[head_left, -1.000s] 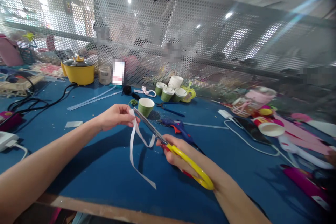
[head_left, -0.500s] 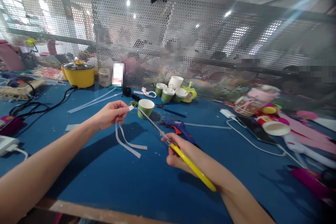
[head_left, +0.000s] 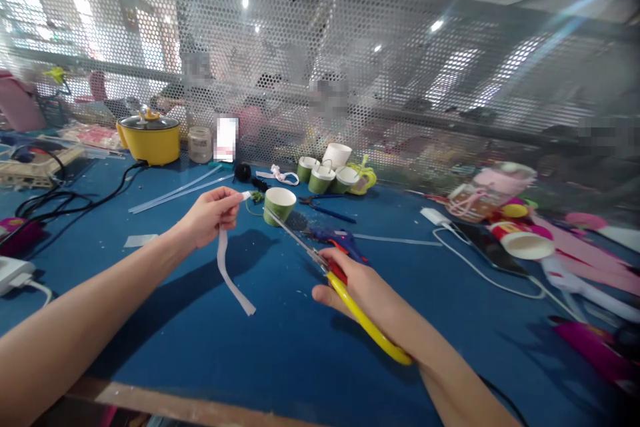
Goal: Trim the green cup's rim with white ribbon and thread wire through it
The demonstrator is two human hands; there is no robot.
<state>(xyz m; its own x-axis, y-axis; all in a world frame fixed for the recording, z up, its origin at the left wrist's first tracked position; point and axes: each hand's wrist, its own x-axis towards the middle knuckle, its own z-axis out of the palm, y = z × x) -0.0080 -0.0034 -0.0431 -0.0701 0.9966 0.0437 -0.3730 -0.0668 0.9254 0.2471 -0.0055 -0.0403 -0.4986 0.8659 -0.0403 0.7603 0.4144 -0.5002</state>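
My left hand (head_left: pixel 213 215) pinches a white ribbon strip (head_left: pixel 227 273); a short end sticks out past the fingertips and the long tail hangs toward the table. In my right hand (head_left: pixel 345 280) are scissors with yellow handles (head_left: pixel 370 323), their blades pointing up and left. The blade tips appear in front of a small green paper cup (head_left: pixel 280 205) with a white inside. Green string (head_left: pixel 257 197) lies beside that cup. Just beyond my right hand rests a blue glue gun (head_left: pixel 337 240) with a red trigger.
Behind stand several green cups (head_left: pixel 320 178), pliers (head_left: pixel 330 210), a black yarn ball (head_left: pixel 243 173), a glass jar (head_left: pixel 200 145) and a yellow electric pot (head_left: pixel 150 140). A phone (head_left: pixel 490 247) with a white cable lies at right. A perforated metal screen (head_left: pixel 280 60) borders the table's back.
The two hanging ribbon tails now lie together as one visible strip, hanging closer below my left hand. My right hand's fingers have shifted on the scissors, its thumb now stretched out.
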